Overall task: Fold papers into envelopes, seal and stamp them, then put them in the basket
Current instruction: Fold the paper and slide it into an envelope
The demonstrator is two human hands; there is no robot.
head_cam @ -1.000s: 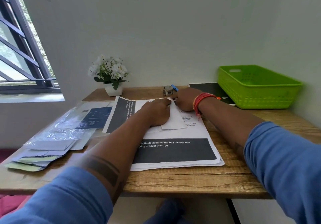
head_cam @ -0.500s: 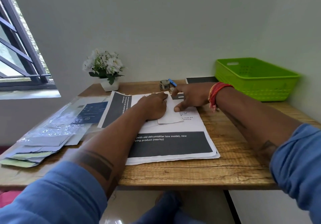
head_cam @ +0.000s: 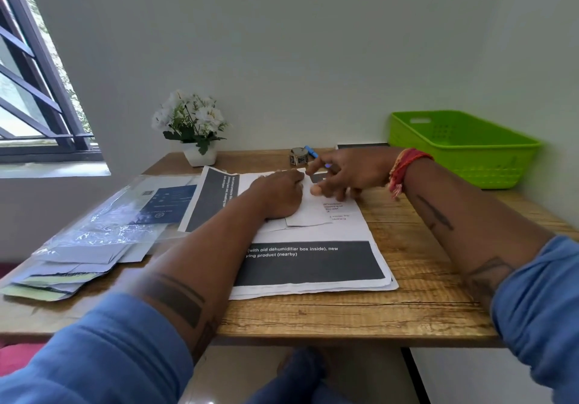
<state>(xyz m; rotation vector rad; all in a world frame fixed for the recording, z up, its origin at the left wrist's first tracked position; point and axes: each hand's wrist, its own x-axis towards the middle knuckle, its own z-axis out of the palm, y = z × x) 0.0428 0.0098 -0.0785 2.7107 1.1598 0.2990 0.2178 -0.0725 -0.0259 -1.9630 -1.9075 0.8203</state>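
We see a folded white paper [head_cam: 308, 212] lying flat on a stack of printed sheets [head_cam: 313, 262] at the middle of the table [head_cam: 407, 303], pinned under a palm; the top sheet carries a dark band with white lettering; a green plastic basket [head_cam: 463, 156] with perforated walls sits upright at the far right; a small stamp roll [head_cam: 298, 156] stands behind the sheets.

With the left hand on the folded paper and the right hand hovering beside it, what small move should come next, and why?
Probably the right hand should reach to the sticker roll just beyond its fingertips. The left hand presses the folded paper flat on the printed sheets, the right hand holds nothing, and the green basket looks empty, so sealing seems next.
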